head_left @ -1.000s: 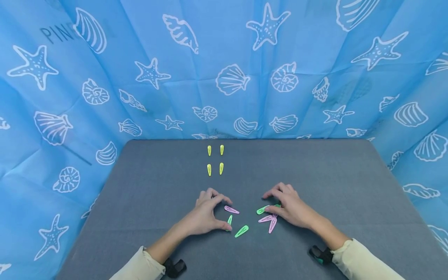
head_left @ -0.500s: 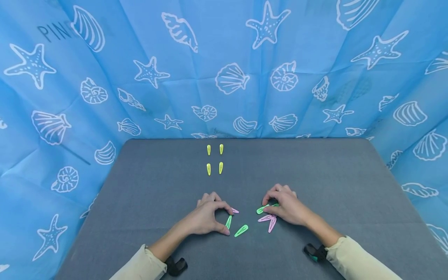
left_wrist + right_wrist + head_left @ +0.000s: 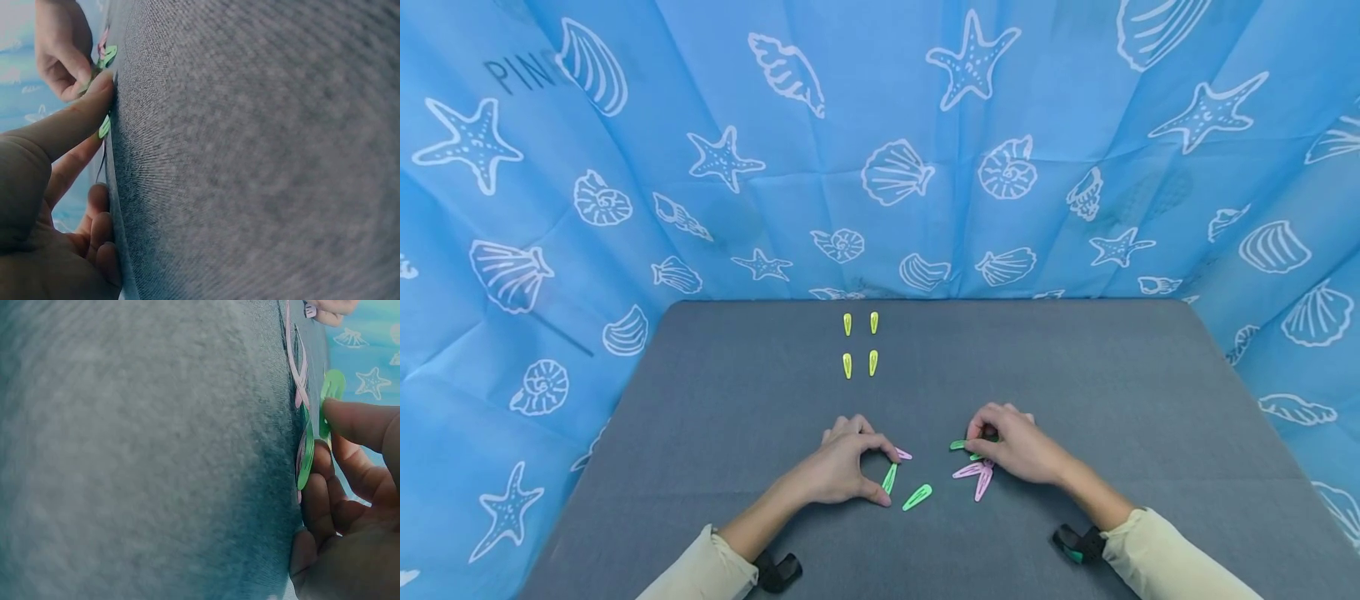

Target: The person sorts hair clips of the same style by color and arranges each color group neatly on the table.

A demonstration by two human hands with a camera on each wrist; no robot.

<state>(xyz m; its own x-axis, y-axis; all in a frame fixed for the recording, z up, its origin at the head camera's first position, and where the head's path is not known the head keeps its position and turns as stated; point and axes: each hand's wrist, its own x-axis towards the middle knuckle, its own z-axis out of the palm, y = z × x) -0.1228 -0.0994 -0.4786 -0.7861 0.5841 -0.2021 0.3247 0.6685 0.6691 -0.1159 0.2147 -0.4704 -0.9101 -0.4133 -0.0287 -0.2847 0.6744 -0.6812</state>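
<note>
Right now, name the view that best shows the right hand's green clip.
The right wrist view: the green clip shows large, pinched in the right hand. The head view shows it small, partly covered; the left wrist only small green shapes there, hard to tell apart.

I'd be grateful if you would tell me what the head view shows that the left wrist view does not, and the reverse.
Only the head view shows the four yellow clips and the pale sleeves.

Only the left wrist view shows the tips of the curled lower fingers of the left hand; from above they are hidden.

Both show the two hands, the right hand pinching a green clip, another green clip by the left fingers, some pink clips, the grey table and the blue curtain.
</note>
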